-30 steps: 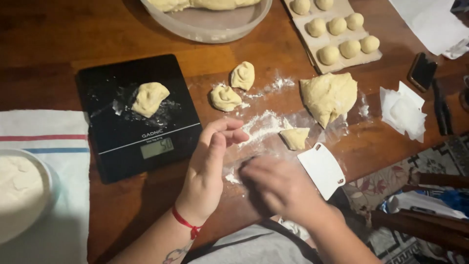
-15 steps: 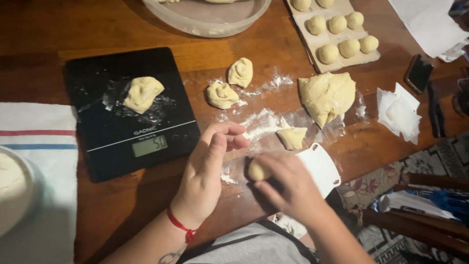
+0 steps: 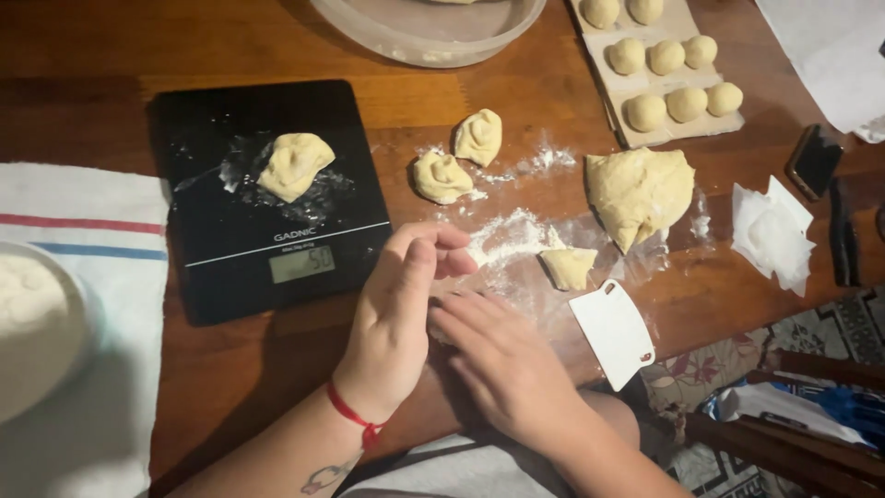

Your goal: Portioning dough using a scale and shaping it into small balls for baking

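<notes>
Dough, a small pale piece (image 3: pixel 433 334), sits almost hidden between our two hands, on the floured brown wooden table (image 3: pixel 120 111). We cup our left hand (image 3: pixel 396 323) upright against it, fingers curled. Our right hand (image 3: pixel 502 364) lies flat just beside it, fingers pressed to the left palm; we cannot tell whether either hand grips it. A white plastic scraper (image 3: pixel 613 332) lies near the right hand. A black digital scale (image 3: pixel 267 198) carries another pale lump (image 3: pixel 293 164).

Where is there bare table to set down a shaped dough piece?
Bare wood lies above the scale, left of the bowl, and below the scale, left of the left hand. It is crowded from the small dough pieces to the big lump, scraper and tray.
</notes>
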